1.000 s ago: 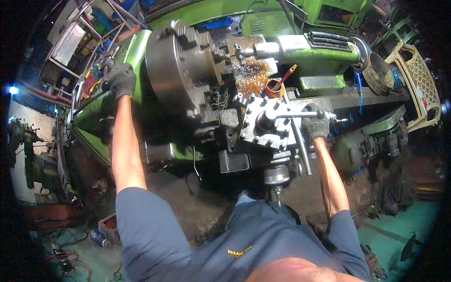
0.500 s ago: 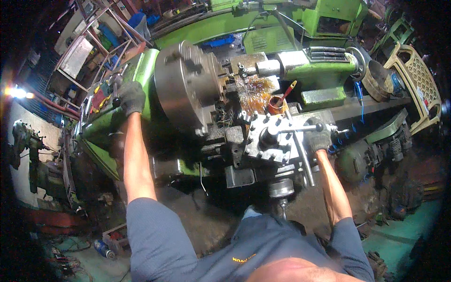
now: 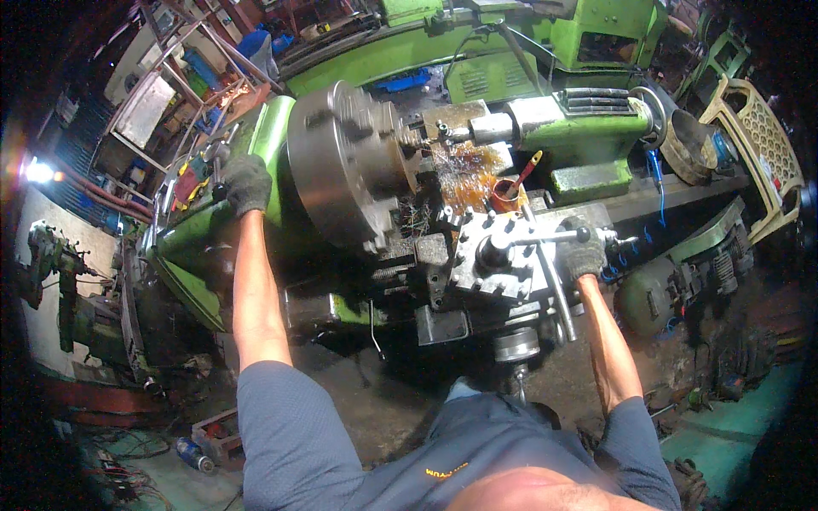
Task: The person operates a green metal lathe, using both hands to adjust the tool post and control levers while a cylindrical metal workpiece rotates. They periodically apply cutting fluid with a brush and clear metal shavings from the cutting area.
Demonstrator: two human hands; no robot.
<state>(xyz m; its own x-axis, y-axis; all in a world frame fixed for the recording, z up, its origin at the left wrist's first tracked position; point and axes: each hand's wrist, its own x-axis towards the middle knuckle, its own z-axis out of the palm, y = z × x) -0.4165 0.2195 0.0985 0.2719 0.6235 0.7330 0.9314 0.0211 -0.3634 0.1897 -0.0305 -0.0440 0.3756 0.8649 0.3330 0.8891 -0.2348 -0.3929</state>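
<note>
A green lathe (image 3: 430, 251) is stretching from side to side, its broad grey chuck (image 3: 328, 166) showing partly blurred. Beyond the chuck, a second green machine (image 3: 490, 81) is standing along the back. The lathe's headstock (image 3: 192, 243) is sitting just left of the chuck, while the green tailstock (image 3: 545, 128) is standing well to the chuck's right. On the near side of the chuck, a person in a blue-grey shirt (image 3: 409, 460) is leaning in, both arms reaching forward. Far to the chuck's right, a cream plastic chair (image 3: 758, 157) is showing its latticed panel.

To the right of the chuck and on its near side, a square metal tool post (image 3: 520, 272) is sitting, bolts ringing its edges. Left of the chuck, the grey-gloved left hand (image 3: 249, 186) is bending its fingers over the headstock, right beside a metal lever (image 3: 217, 156); whether they are gripping it, one cannot tell. Right of the chuck, past the tool post, the gloved right hand (image 3: 582, 255) is curling under the knobbed end of the post's handle (image 3: 545, 236); what it is grasping, if anything, is hidden.

Between the chuck and the tailstock, metal chips (image 3: 464, 175) are lying in amber fluid. Just beside them, also to the chuck's right, a small red cup (image 3: 509, 200) is holding a red-handled brush (image 3: 529, 168), which is leaning outward.
</note>
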